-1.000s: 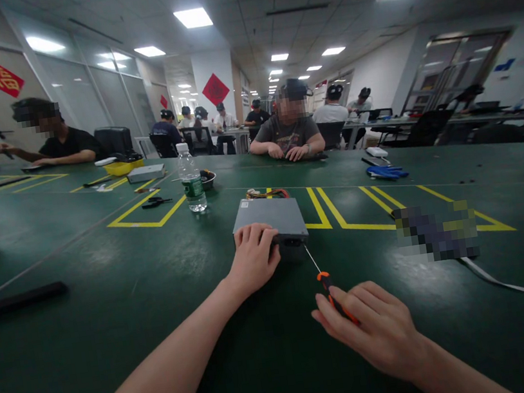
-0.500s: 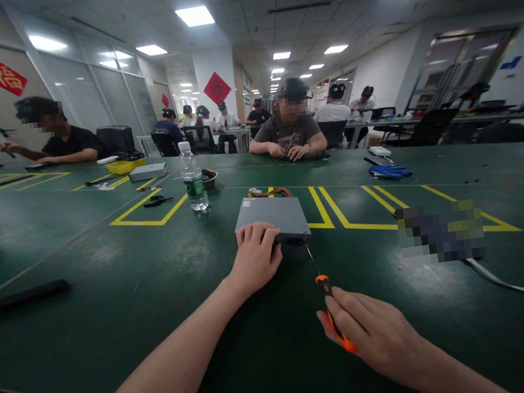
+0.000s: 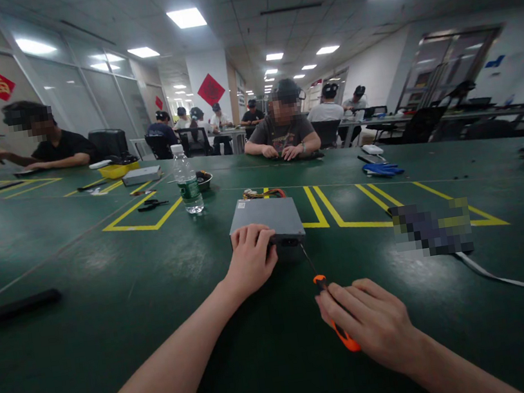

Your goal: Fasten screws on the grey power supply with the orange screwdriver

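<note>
A grey metal computer power supply [image 3: 269,215] lies on the green table, its bundle of coloured cables [image 3: 264,193] at the far side. My left hand [image 3: 252,256] is closed over its near left edge, fingers on the top and thumb down the front face. In my right hand [image 3: 369,315] is an orange and black screwdriver [image 3: 320,281], the fingers wrapped round its handle. The screwdriver's thin shaft points up and left, and its tip meets the lower right corner of the power supply's front face. Whether the tip sits in a screw I cannot tell.
A water bottle [image 3: 188,184] stands behind and left, beside a small metal bowl [image 3: 204,180]. To the right lies a blurred dark object [image 3: 432,231] with a white cable [image 3: 502,280]. Blue gloves [image 3: 382,170] lie farther back. A black bar [image 3: 14,309] is at left. A person [image 3: 284,128] sits opposite.
My right fingers have shifted their grip higher round the screwdriver handle, with the hand more curled over it. The whole view has moved slightly; my left hand stays on the power supply.
</note>
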Action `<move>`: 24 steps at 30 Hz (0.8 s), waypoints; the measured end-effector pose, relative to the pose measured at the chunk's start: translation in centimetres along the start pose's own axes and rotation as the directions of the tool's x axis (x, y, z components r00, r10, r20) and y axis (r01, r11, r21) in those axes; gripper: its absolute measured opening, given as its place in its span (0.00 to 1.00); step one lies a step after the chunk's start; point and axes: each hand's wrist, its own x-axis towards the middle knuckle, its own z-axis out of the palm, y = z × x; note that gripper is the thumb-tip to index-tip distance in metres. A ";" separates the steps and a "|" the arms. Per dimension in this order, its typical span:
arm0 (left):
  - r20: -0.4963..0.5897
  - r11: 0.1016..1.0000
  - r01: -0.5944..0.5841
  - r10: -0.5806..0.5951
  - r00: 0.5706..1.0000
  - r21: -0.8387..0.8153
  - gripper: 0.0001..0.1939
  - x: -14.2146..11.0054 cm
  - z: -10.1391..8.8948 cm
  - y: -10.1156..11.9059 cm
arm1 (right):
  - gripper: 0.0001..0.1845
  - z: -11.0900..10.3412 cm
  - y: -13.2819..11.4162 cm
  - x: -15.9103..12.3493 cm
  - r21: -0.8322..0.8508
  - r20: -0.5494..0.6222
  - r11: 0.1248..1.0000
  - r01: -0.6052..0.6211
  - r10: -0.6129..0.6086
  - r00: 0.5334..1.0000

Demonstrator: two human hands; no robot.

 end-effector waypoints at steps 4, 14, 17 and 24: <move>-0.006 1.000 -0.001 0.001 1.000 -0.002 0.12 0.0 0.0 0.0 | 0.07 0.3 0.1 0.1 0.059 -0.038 0.997 -0.047 0.050 0.998; -0.002 1.000 -0.003 0.003 1.000 -0.005 0.13 -0.1 0.1 -0.2 | 0.07 -0.2 -0.3 0.5 0.223 0.003 0.971 -0.086 0.088 0.996; -0.003 1.000 -0.004 0.004 1.000 -0.001 0.13 -0.1 0.1 -0.2 | 0.08 -0.7 -0.5 0.8 0.238 0.020 0.964 -0.121 0.120 0.993; 0.002 1.000 -0.004 0.004 1.000 0.006 0.12 0.0 0.1 -0.2 | 0.12 -1.2 -1.7 0.6 0.094 0.060 0.989 -0.116 0.111 0.992</move>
